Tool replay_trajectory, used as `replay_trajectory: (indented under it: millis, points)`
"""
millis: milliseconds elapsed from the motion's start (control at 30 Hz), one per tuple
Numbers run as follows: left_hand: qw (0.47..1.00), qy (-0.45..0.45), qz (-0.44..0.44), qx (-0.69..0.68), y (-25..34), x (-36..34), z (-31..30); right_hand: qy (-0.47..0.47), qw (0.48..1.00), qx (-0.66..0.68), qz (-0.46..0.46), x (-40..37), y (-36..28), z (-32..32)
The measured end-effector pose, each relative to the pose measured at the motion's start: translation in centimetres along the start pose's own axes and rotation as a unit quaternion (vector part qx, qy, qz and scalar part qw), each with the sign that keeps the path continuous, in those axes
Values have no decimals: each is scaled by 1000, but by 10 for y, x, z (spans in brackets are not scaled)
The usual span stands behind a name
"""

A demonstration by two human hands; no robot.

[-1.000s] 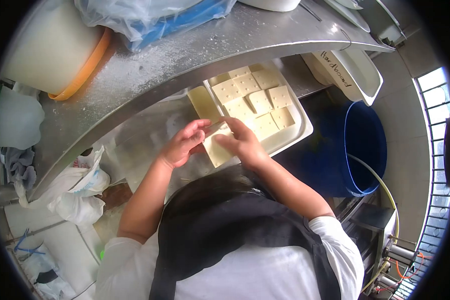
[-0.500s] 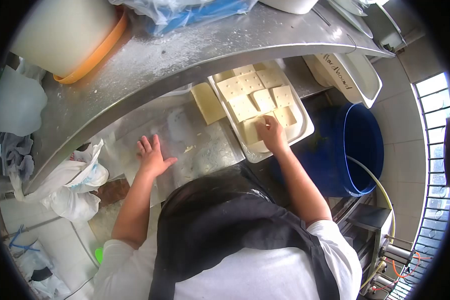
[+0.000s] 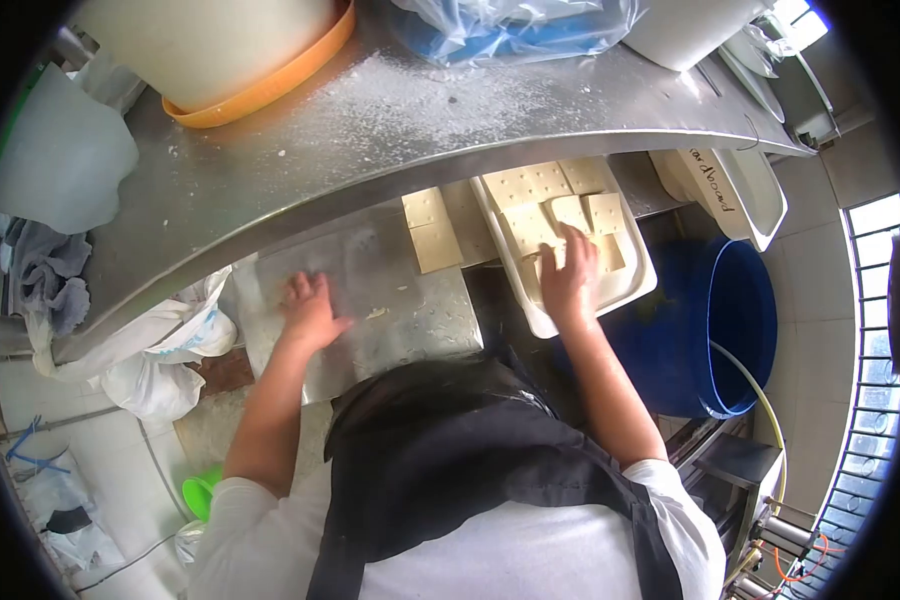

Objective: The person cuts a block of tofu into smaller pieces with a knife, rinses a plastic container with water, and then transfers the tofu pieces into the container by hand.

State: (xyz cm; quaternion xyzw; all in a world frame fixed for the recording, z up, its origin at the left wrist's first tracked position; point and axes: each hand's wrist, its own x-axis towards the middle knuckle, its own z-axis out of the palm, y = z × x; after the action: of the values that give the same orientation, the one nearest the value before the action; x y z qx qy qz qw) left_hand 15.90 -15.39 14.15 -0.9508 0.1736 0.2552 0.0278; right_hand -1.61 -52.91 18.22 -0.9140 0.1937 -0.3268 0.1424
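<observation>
My right hand (image 3: 572,285) reaches over a white tray (image 3: 538,318) of pale yellow square slabs (image 3: 527,186) with small dimples. Its thumb and fingers are apart, and the fingertips lie at the slabs near the tray's lower end. Whether they press on one is hard to see. My left hand (image 3: 312,314) hovers over or rests on the metal work surface (image 3: 425,320), open with fingers spread and slightly blurred. Between the hands, two more pale yellow pieces (image 3: 436,248) lie end to end on the surface left of the tray.
A metal shelf (image 3: 270,190) dusted with white powder overhangs the work surface. To the right stand a blue barrel (image 3: 670,330) with a hose and a white bin (image 3: 740,200) with writing. White plastic bags (image 3: 155,385) hang at the left.
My right hand has gone from a pinch on a slab at the tray's lower end to spread fingers. My left hand stays open over the surface. The whole view has shifted.
</observation>
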Motion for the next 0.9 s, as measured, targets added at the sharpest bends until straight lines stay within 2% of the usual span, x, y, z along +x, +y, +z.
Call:
replay_trajectory:
  millis: [33, 67, 133, 167, 200, 233, 267, 300, 333, 367, 400, 433, 467, 500, 533, 567, 633, 667, 733, 800, 867, 900]
  points:
    - [994, 59, 56, -67, 6, 9, 9, -17, 995, 102, 7, 4, -28, 3]
    - [978, 118, 112, -134, 15, 20, 20, -81, 978, 182, 57, 2, -47, 16]
    - [924, 198, 172, -277, 46, 52, 51, -204, 958, 197, 48, 9, -73, 41]
    - [905, 128, 144, -378, 67, 58, 47, -224, 960, 159, 48, 6, -72, 74]
    - [872, 57, 113, -473, 87, 64, 41, -272, 951, 109, 97, 8, -78, 93]
    - [872, 59, 115, -472, 103, 67, 35, -323, 931, 83, 152, 11, -80, 112]
    - [824, 12, 74, -562, 118, 70, 28, -370, 904, 57, 205, 12, -80, 130]
    - [764, -36, 32, -644, 126, 72, 24, -368, 905, 57, 204, 6, -82, 145]
    - [765, -35, 34, -643, 130, 73, 23, -386, 903, 34, 184, -1, -83, 159]
    - [740, -47, -1, -671, 134, 77, 24, -405, 900, 11, 163, -5, -86, 165]
    - [712, -60, -37, -698, 138, 78, 22, -402, 901, 11, 164, -1, -94, 156]
    - [690, -51, -33, -721, 139, 75, 22, -384, 907, 50, 167, 1, -101, 145]
    - [692, -53, -31, -719, 139, 72, 26, -365, 911, 88, 172, 1, -103, 137]
    - [672, -47, -23, -739, 137, 70, 29, -328, 913, 158, 183, 2, -102, 133]
    - [651, -43, -13, -757, 137, 69, 32, -323, 914, 157, 189, 4, -99, 125]
    - [655, -51, -8, -754, 138, 58, 27, -295, 908, 225, 193, 8, -96, 109]
    - [630, -41, 89, -770, 139, 33, 6, -197, 898, 347, 186, 11, -76, 82]
    - [657, -47, 133, -741, 132, 38, 3, -184, 898, 354, 185, 16, -60, 59]
    - [744, 23, 123, -656, 131, 49, -12, -153, 789, 509, 309, 22, -20, 20]
    - [829, 131, 116, -532, 121, 105, 0, -89, 790, 503, 340, 29, 21, -30]
    - [929, 250, 61, -267, 120, 124, -20, -83, 788, 492, 360, 34, 62, -64]
    - [951, 244, 22, -190, 118, 151, -11, -93, 789, 465, 390, 33, 82, -71]
